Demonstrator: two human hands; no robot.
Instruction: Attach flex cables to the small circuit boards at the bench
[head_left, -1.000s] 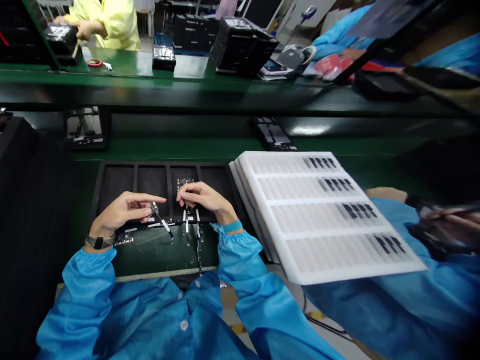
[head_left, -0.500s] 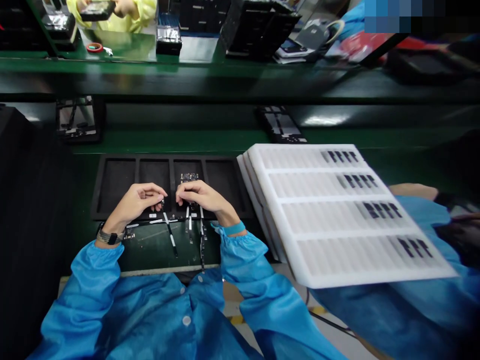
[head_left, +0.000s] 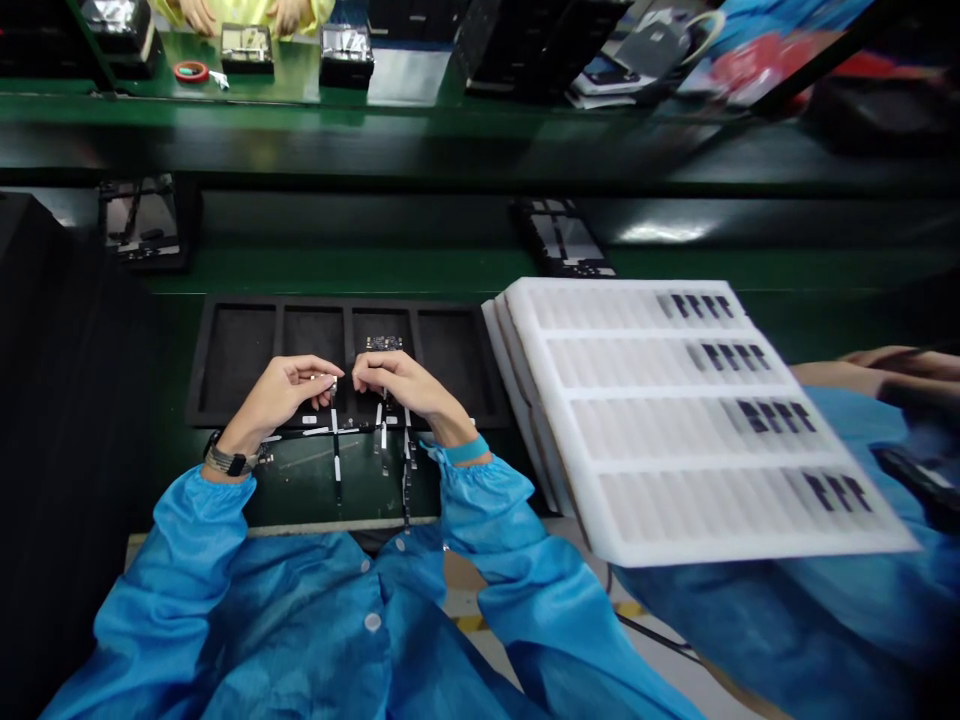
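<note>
My left hand (head_left: 289, 395) pinches the top end of a thin black-and-white flex cable (head_left: 337, 465), which hangs down over the tray's front edge. My right hand (head_left: 405, 388) is close beside it, thumb and fingers pressed together; what lies between those fingertips is hidden. Just behind the right hand, a small circuit board (head_left: 385, 343) sits in a compartment of the black foam tray (head_left: 244, 345). More narrow strips (head_left: 407, 465) hang below the right hand across the front edge. Another dark strip lies sideways under the left hand's cable.
White foam trays (head_left: 600, 455) with rows of slots, some holding dark pieces, are stacked at the right. Beyond lie two device housings (head_left: 142, 220) (head_left: 562, 240) on the green bench. A co-worker's arm (head_left: 862, 380) is at far right; another person's hands (head_left: 289, 15) are across the bench.
My left hand has moved slightly right and up, closer to the right hand, and its cable now hangs straighter. Across the bench, the person has set a device down.
</note>
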